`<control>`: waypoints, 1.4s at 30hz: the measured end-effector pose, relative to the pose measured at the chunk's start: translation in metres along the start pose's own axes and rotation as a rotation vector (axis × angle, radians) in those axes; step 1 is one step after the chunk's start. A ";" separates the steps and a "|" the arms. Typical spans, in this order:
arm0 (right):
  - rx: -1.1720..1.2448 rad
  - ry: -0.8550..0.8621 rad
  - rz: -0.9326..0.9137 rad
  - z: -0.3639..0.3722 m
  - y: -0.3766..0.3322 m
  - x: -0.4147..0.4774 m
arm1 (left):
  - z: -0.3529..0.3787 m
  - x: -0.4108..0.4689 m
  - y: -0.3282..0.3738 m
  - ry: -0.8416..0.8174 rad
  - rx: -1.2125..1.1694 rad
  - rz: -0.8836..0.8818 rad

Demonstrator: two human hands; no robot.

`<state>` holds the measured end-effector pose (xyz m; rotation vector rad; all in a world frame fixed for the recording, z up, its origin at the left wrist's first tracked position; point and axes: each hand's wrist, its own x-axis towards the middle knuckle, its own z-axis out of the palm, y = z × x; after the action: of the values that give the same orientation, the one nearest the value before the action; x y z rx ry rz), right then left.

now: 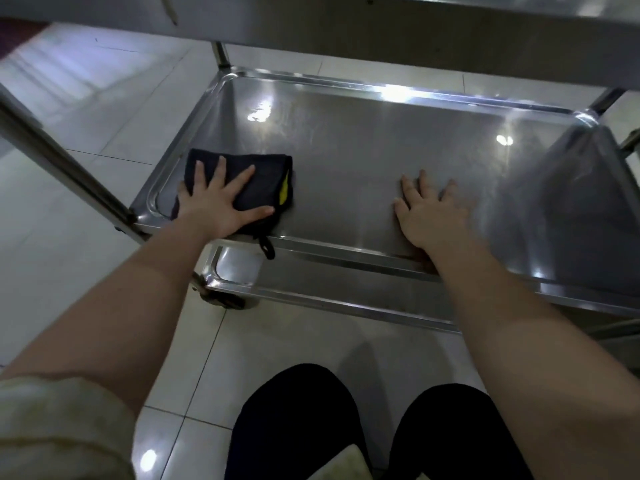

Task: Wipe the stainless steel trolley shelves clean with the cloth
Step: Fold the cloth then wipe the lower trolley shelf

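The middle shelf [363, 140] of the stainless steel trolley fills the centre of the head view, shiny and reflecting ceiling lights. A folded dark cloth [266, 178] with a yellow edge and a hanging loop lies at the shelf's near left corner. My left hand [218, 199] presses flat on the cloth with fingers spread. My right hand [429, 213] rests flat on the bare steel near the shelf's front edge, fingers straight, holding nothing. The lower shelf [311, 282] shows below the front rim.
The underside of the top shelf [415, 26] overhangs the upper view. A trolley post [59, 157] slants at the left, with a castor [221, 299] below. White floor tiles [86, 109] surround the trolley. My knees [298, 420] in dark trousers are at the bottom.
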<state>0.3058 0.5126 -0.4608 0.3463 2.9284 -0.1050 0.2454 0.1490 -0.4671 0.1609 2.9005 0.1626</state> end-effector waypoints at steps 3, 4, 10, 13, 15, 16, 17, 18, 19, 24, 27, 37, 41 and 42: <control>0.018 0.047 -0.184 -0.009 -0.062 0.011 | 0.003 0.000 0.004 0.011 0.016 0.018; 0.069 0.034 -0.232 -0.012 -0.085 0.016 | 0.003 -0.001 0.005 0.020 0.021 0.023; 0.047 0.018 -0.255 0.005 -0.135 0.048 | 0.005 -0.002 0.006 0.072 0.015 0.019; 0.040 0.039 -0.252 0.014 -0.136 0.055 | 0.007 0.005 -0.004 0.101 0.016 0.022; 0.029 0.057 -0.244 0.016 -0.137 0.056 | 0.003 0.015 -0.015 0.104 0.006 -0.001; 0.026 0.065 -0.242 0.018 -0.137 0.057 | 0.000 0.022 -0.020 0.097 0.005 -0.014; 0.029 0.073 -0.244 0.018 -0.137 0.058 | -0.003 0.029 -0.026 0.086 0.007 -0.027; 0.032 0.079 -0.245 0.019 -0.137 0.058 | -0.007 0.037 -0.030 0.081 0.012 -0.038; 0.030 0.084 -0.243 0.020 -0.137 0.058 | -0.010 0.043 -0.033 0.081 0.017 -0.041; 0.038 0.090 -0.229 0.017 -0.138 0.060 | -0.015 0.044 -0.031 0.060 0.011 -0.021; 0.047 0.095 -0.232 0.017 -0.137 0.059 | -0.006 0.014 -0.037 -0.010 -0.005 -0.048; -0.001 0.073 -0.261 0.021 -0.140 0.056 | -0.010 0.036 -0.034 0.037 0.016 -0.010; -0.019 0.111 -0.251 0.026 -0.139 0.059 | -0.028 0.114 -0.013 0.062 0.041 -0.014; -0.026 0.115 -0.251 0.027 -0.139 0.061 | -0.032 0.130 -0.007 0.059 0.051 -0.014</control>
<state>0.2194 0.3890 -0.4923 -0.0225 3.0711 -0.0844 0.1110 0.1552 -0.4657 0.1463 2.9657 0.0921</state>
